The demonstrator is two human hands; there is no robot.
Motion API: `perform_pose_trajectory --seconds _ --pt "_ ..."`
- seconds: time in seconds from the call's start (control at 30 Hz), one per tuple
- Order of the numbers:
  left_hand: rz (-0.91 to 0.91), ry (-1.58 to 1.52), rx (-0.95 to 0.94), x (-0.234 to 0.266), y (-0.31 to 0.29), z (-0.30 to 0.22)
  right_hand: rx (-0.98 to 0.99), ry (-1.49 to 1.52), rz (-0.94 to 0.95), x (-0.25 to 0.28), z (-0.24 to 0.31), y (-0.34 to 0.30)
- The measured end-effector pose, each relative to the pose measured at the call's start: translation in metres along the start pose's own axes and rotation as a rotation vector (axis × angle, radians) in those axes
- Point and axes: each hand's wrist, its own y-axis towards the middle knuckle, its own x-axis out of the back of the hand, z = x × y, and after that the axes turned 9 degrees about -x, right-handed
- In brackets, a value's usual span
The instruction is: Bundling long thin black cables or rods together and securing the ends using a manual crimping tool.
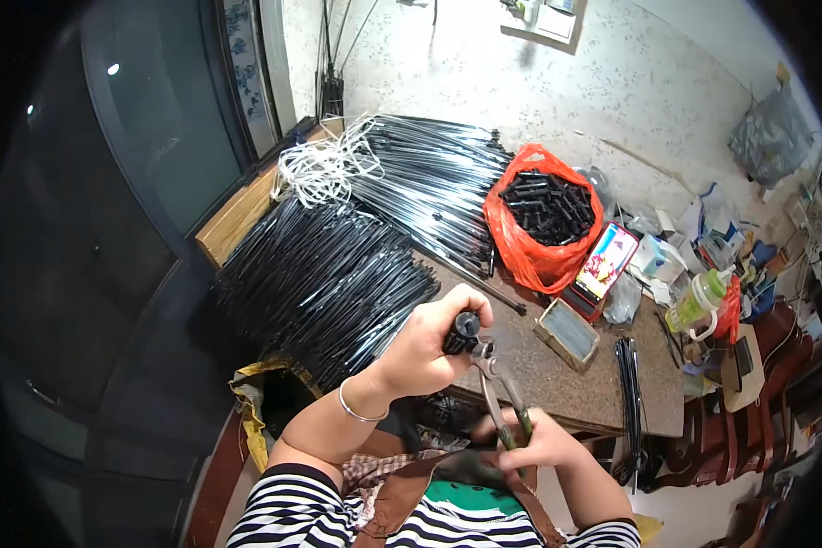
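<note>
My left hand (420,344) is raised over the table's front edge, its fingers wrapped round a black cylindrical piece (464,331) whose round end shows. Just below it, the metal jaws of a pair of pliers (488,367) meet the piece or sit right beside it; I cannot tell whether they grip it. My right hand (546,445) is closed on the pliers' green-coated handles, close to my body. Long black rods (329,283) lie in a thick pile left of my left hand. Shinier rods (429,173) with black ends lie behind them.
A red plastic bag (511,239) full of short black pieces (550,208) stands on the brown table (635,402). Near it are a lit phone (608,263), a shallow rectangular box (567,332), a green bottle (694,301) and clutter. White cord (327,166) lies on the rods; thin black rods (628,402) overhang the front edge.
</note>
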Motion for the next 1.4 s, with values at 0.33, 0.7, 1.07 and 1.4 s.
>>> perform_pose_trajectory --seconds 0.33,0.7,1.07,1.4 --pt "0.047 -0.192 0.064 0.005 0.005 0.004 0.391 -0.552 -0.539 -0.01 -0.021 0.011" --pt "-0.092 -0.179 0.101 -0.006 0.0 0.003 0.115 0.099 0.023 -0.005 -0.006 0.011" --pt "-0.325 -0.217 0.079 -0.018 -0.005 -0.012 0.515 -0.54 -0.776 -0.024 -0.013 0.022" --pt "-0.381 -0.183 0.017 -0.026 -0.003 -0.009 0.528 -0.544 -0.804 -0.022 -0.02 0.024"
